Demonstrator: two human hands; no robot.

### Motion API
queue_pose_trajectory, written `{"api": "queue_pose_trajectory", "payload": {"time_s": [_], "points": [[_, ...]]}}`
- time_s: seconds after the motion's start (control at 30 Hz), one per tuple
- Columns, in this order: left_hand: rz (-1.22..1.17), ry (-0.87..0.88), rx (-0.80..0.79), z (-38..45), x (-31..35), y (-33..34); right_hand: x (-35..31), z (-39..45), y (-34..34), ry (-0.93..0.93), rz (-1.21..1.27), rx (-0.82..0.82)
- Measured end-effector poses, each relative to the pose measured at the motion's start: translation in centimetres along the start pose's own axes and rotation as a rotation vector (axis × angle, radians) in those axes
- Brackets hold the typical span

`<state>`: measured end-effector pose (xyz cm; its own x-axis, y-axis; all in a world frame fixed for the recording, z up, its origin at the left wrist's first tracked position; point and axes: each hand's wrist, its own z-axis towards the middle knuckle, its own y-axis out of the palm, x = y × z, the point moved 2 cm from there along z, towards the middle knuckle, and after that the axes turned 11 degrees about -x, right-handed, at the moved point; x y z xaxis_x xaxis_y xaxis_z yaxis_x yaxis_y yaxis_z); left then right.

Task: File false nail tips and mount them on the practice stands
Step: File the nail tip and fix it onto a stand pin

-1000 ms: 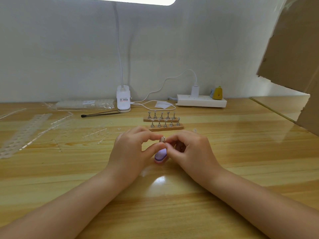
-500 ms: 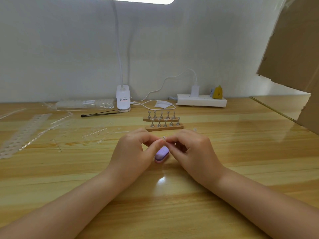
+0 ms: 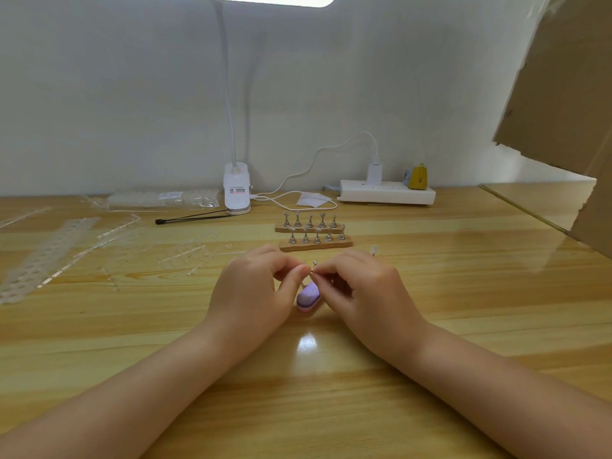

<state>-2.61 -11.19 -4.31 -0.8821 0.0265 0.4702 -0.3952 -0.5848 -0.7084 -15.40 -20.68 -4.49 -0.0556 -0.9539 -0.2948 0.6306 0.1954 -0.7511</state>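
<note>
Worktop: one wooden worktop [image 3: 430, 326] carries everything, and both my forearms lie on it.
Cardboard: one brown sheet [image 3: 569, 94] leans in at the far right.
Lamp: one white clip lamp [image 3: 236, 193] stands at the back against the wall.
Power strip: one white strip [image 3: 386, 195] sits to the right of the lamp with one white plug and one yellow one in it.
Bag: one clear plastic bag [image 3: 162, 199] lies left of the lamp; I cannot make out its contents.
Practice stands: two wooden bars [image 3: 314, 245], one behind the other, each holding five small metal stands, ten in all, just beyond my hands.
My left hand [image 3: 251, 293]: grip closed to a pinch, thumb and forefinger curled onto a tiny metal stand piece [image 3: 314, 264].
My right hand [image 3: 367, 289]: grip also pinched together on that same piece, fingertips meeting my left ones.
Nail tip: too small to tell whether one sits on the pinched piece.
File block: one small purple block [image 3: 308, 295] lies on the worktop right under my fingers, between both hands.
</note>
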Motion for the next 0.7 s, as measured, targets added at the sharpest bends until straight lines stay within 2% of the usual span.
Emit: {"api": "queue_pose_trajectory", "payload": {"time_s": [0.13,0.37,0.7], "points": [[-0.042,0.014,0.010,-0.13,0.12,-0.06,0.28,0.11,-0.17,0.095,0.105,0.017],[0.135,0.108,0.052,-0.10,0.27,-0.32,0.37,0.09,0.35,0.287,0.617,-0.050],[0.403,0.256,0.094,-0.12,0.15,-0.34,0.81,0.29,0.43,0.422,0.834,-0.086]]}}
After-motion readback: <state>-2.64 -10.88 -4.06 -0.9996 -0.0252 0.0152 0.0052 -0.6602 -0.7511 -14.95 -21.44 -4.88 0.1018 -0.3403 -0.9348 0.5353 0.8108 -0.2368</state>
